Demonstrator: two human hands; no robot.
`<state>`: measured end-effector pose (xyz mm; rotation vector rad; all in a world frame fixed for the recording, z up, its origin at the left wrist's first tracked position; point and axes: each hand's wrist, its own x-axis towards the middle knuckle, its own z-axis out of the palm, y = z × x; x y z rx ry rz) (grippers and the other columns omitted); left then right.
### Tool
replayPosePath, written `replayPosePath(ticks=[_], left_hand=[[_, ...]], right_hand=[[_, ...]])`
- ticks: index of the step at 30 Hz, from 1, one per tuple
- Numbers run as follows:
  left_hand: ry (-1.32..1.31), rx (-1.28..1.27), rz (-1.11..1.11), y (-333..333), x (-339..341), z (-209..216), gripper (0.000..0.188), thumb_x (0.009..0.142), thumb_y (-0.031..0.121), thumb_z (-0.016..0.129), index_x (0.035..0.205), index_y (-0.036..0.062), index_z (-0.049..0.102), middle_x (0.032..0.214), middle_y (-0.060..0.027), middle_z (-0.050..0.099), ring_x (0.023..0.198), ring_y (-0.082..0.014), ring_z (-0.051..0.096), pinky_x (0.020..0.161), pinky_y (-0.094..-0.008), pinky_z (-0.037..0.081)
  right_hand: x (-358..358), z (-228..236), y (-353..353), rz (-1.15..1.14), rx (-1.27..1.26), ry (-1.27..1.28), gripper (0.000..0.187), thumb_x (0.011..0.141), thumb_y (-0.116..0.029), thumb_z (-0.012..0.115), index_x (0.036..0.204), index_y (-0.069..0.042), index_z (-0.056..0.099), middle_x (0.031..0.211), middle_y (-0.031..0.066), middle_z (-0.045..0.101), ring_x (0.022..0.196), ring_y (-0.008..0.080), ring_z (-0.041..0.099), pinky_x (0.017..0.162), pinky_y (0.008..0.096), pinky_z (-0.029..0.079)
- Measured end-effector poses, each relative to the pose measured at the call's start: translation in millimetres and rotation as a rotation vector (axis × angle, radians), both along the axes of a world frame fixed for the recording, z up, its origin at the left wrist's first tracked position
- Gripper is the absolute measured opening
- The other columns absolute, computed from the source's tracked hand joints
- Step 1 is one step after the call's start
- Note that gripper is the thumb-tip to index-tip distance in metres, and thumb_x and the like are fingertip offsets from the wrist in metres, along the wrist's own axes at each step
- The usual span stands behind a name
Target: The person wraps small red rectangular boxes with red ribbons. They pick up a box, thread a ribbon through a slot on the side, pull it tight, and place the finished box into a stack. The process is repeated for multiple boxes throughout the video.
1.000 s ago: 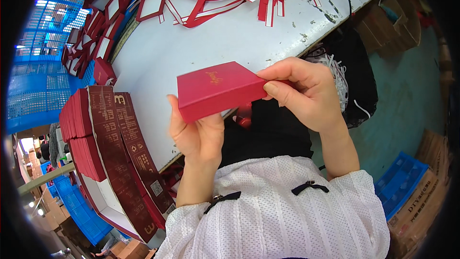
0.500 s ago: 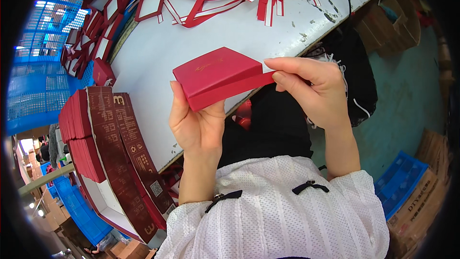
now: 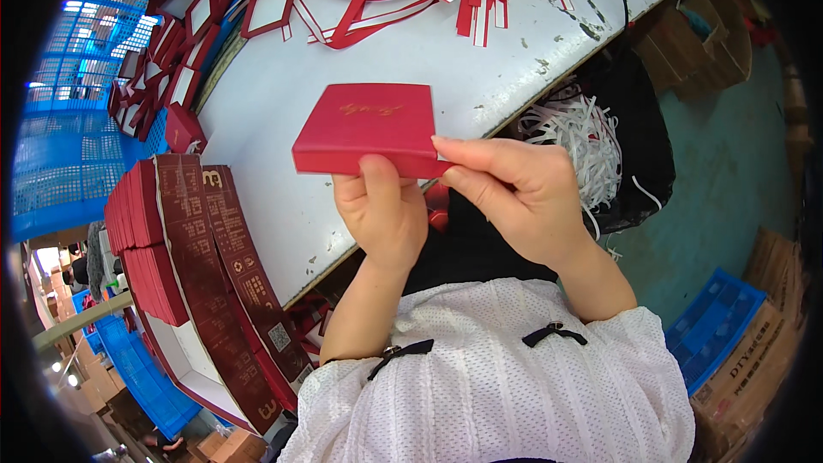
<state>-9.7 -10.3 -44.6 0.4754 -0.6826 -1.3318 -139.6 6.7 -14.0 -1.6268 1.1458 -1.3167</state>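
A flat red box (image 3: 377,116) with gold lettering on its top is held up over the edge of the white table. My left hand (image 3: 386,210) grips it from below, the thumb pressed against its near side. At the box's near right corner, my right hand (image 3: 506,184) pinches with thumb and forefinger the end of a red strip (image 3: 441,169) that runs along the side. Most of the strip is hard to tell from the box's side, and the fingertips cover its end. My left fingers are partly hidden beneath the box.
Red and white strips (image 3: 369,0) lie heaped at the table's (image 3: 266,171) far side. On the left, a blue basket (image 3: 77,120) holds red-rimmed box parts, and a carton (image 3: 180,240) holds stacked red pieces. A black bag (image 3: 643,146) with white paper strips stands right of the table.
The box has turned and now sits a little further left, with its top more level. My right hand has moved left and nearer, bringing the strip's free end against the box's corner.
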Motion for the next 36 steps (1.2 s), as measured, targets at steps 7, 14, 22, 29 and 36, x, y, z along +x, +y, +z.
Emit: replayPosePath(ticks=[7, 14, 22, 29, 36], left_hand=[[0.522, 0.348, -0.204, -2, 13, 23, 0.026, 0.087, 0.024, 0.038, 0.091, 0.0003, 0.049, 0.095, -0.0144, 0.055, 0.09, -0.0262, 0.055, 0.08, -0.0434, 0.046], [0.632, 0.369, -0.29, 4, 13, 30, 0.029, 0.088, 0.025, 0.037, 0.092, -0.0011, 0.049, 0.096, -0.0157, 0.055, 0.094, -0.0296, 0.053, 0.081, -0.0473, 0.044], [0.685, 0.262, -0.375, 7, 16, 18, 0.035, 0.088, 0.028, 0.036, 0.098, -0.0043, 0.045, 0.1, -0.0178, 0.052, 0.093, -0.0273, 0.052, 0.082, -0.0418, 0.045], [0.727, 0.417, -0.537, 2, 27, -8, 0.043, 0.088, 0.036, 0.029, 0.108, 0.0003, 0.042, 0.104, -0.0153, 0.05, 0.094, -0.0258, 0.052, 0.076, -0.04, 0.047], [0.455, 0.473, -0.606, 1, 11, -20, 0.044, 0.087, 0.029, 0.022, 0.113, -0.0017, 0.04, 0.106, -0.0166, 0.05, 0.094, -0.0267, 0.052, 0.077, -0.0366, 0.046]], right_hand=[[-30, 3, -10, -0.118, -0.078, 0.201, 0.018, 0.068, 0.001, 0.061, 0.085, -0.002, 0.062, 0.062, 0.0062, 0.056, 0.053, 0.0094, 0.052, 0.048, 0.019, 0.037], [-20, 3, -15, -0.207, -0.135, 0.193, 0.016, 0.069, 0.001, 0.06, 0.085, -0.001, 0.061, 0.066, 0.0074, 0.058, 0.056, 0.0102, 0.054, 0.05, 0.0196, 0.04], [-32, 9, -15, -0.038, 0.292, -0.252, 0.023, 0.068, 0.001, 0.061, 0.09, -0.001, 0.059, 0.07, 0.0047, 0.058, 0.056, 0.0071, 0.053, 0.051, 0.0194, 0.043], [-37, -1, -6, -0.03, 0.15, -0.442, 0.027, 0.069, 0.006, 0.057, 0.095, -0.001, 0.052, 0.076, 0.0026, 0.054, 0.067, 0.005, 0.051, 0.063, 0.0168, 0.042], [-13, 2, -2, -0.051, -0.11, -0.049, 0.02, 0.068, 0.008, 0.053, 0.086, 0.0, 0.049, 0.07, 0.0072, 0.053, 0.061, 0.0139, 0.054, 0.057, 0.0231, 0.045]])
